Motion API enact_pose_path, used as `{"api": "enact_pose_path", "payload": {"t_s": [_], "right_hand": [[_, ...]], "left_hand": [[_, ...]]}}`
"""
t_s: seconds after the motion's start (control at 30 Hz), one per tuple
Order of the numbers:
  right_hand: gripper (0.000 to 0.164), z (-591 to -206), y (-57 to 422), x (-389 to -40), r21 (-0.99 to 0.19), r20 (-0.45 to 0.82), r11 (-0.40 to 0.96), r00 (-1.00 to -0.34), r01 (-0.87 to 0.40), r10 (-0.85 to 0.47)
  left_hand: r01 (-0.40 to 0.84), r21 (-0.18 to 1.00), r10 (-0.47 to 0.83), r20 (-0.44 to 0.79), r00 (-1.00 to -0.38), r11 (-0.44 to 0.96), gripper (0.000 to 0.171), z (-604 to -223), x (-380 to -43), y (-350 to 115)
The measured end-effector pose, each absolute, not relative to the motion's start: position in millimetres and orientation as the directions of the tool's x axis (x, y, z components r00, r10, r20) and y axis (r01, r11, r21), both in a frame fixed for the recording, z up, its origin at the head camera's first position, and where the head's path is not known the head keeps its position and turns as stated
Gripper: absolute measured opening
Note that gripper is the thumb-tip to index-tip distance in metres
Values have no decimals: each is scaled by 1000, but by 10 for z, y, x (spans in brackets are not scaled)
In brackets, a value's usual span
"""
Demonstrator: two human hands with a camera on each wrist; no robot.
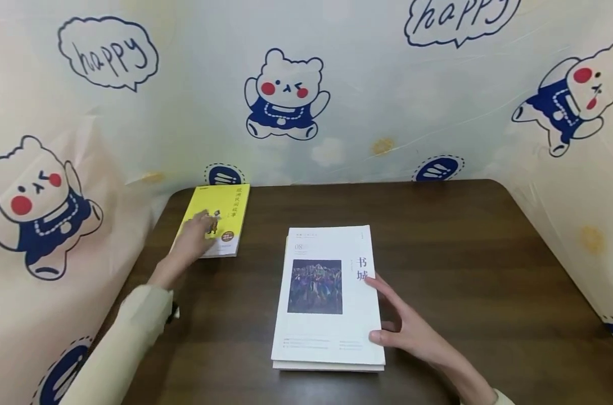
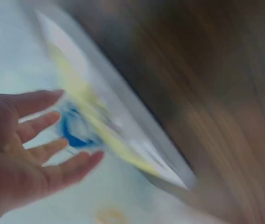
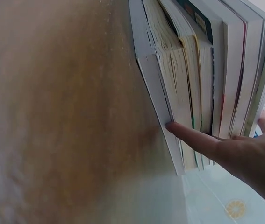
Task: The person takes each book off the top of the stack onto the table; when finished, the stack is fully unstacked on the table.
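A yellow-covered book (image 1: 222,197) lies flat near the table's far left corner. Over its left part is my left hand (image 1: 195,233), its fingers loosely extended and spread in the left wrist view, with nothing gripped between them. In the middle of the table stands a tall stack of books (image 3: 207,70), topped by a white book (image 1: 316,332) with a dark picture on its cover. My right hand (image 1: 413,332) rests against the stack's right side, fingers spread: one finger reaches down to the lowest book, others lie up by the top cover.
The dark wooden table (image 1: 468,253) reaches back to a pale curtain (image 1: 367,84) printed with cartoon bears, which hangs along the far edge and both sides. A dark band (image 1: 173,312) shows at the left wrist.
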State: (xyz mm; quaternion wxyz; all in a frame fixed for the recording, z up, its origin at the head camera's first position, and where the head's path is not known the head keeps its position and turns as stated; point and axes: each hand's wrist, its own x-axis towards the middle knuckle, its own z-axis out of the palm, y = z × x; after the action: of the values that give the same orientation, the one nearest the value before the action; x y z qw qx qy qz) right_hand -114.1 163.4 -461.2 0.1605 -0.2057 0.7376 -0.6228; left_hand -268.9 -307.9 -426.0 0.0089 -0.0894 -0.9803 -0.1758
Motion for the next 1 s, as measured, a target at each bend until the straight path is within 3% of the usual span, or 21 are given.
{"api": "enact_pose_path", "payload": {"t_s": [0.1, 0.2, 0.33, 0.5, 0.63, 1.0], "right_hand": [[85, -4569, 1603, -1174, -979, 23, 165, -862, -122, -506], [86, -4536, 1589, -1213, -973, 28, 184, -864, -138, -503], [87, -4536, 1582, -1244, -974, 32, 179, -860, -142, -510], [87, -4560, 1578, -1220, -976, 20, 179, -865, -127, -502], [87, -4559, 1577, -1183, -973, 13, 196, -872, -125, -490], [88, -4550, 1583, -1119, -958, 42, 230, -879, -170, -475]], "left_hand": [[306, 505, 304, 89, -948, 807, 46, -4152, -2350, -2715], [317, 624, 356, 66, -932, 714, 56, -4059, -1960, -2364], [278, 748, 392, 25, -919, 603, 70, -4041, -1522, -2061], [107, 884, 405, -98, -909, 455, 80, -4164, -1197, -1888], [14, 927, 377, -139, -916, 375, 82, -4236, -1067, -1854], [25, 926, 376, -129, -917, 377, 77, -4296, -981, -1804]]}}
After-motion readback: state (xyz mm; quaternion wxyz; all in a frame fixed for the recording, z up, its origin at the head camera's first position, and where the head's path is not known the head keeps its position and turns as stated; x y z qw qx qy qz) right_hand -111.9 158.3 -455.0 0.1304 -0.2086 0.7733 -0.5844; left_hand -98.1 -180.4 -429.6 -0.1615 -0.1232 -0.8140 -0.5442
